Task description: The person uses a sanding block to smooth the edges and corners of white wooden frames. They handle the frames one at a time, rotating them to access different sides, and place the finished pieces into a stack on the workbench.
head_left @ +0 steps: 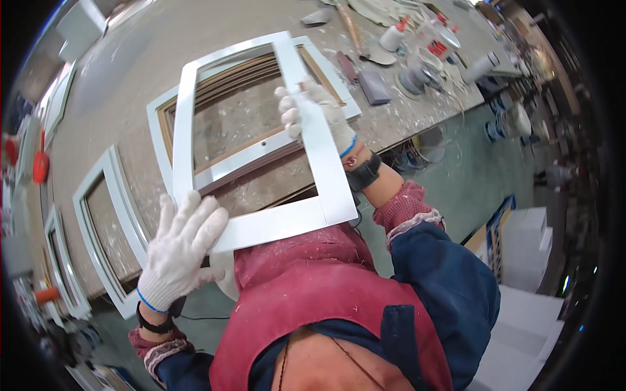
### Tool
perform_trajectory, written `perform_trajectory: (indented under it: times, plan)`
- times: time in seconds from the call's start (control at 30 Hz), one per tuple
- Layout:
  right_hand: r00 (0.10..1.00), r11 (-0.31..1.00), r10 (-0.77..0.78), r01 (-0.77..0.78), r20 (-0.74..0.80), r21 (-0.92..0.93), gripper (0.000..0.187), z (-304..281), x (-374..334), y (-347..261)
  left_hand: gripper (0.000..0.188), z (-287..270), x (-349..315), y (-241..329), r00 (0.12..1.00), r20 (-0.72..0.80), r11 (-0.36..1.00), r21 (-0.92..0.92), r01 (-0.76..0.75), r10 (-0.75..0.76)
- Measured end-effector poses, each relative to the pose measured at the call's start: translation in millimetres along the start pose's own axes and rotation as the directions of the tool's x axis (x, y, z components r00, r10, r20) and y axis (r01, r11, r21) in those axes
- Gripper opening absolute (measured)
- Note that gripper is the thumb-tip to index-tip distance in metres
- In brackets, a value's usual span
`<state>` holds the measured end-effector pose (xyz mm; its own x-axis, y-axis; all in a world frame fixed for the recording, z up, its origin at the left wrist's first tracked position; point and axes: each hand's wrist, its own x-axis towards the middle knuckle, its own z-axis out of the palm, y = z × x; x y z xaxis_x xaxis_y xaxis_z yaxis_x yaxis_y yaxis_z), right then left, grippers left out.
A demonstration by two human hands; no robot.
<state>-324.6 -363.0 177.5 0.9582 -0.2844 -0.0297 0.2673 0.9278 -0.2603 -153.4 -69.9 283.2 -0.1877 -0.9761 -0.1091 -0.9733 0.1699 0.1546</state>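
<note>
A white rectangular frame [330, 179] with an open middle is tilted up in front of me, its lower rail close to my red apron [313, 280]. My right hand [336, 124], in a white knit glove, wraps its fingers round the frame's right side. At the frame's lower left corner, my gloved left hand [176, 251] has its fingers stretched out against the edge. Beyond lies a stack of similar white frames [161, 146] with brown inner edges on the worktable [137, 78], partly hidden by the raised frame.
Two more frames, a larger one [125, 202] and a smaller one [60, 257], lie to the left. At the far right of the table are a grey block [373, 86], a sander [412, 79] and a red-tipped white bottle [392, 39]. White boxes [523, 241] stand lower right.
</note>
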Motion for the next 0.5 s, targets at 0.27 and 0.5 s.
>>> perform_trajectory:
  times: [0.27,0.5]
  plan:
    - [0.974,0.99,0.108,-0.123,0.197,0.064,0.044,-11.9,3.9,3.3,0.097,32.7,26.3,-22.9,0.961,0.185,0.956,0.174,-0.236,0.204]
    - [0.994,0.982,0.051,-0.067,-0.096,-0.175,0.042,-0.5,-3.4,-16.7,0.066,33.6,49.6,-22.6,0.925,0.156,0.896,0.235,-0.377,0.348]
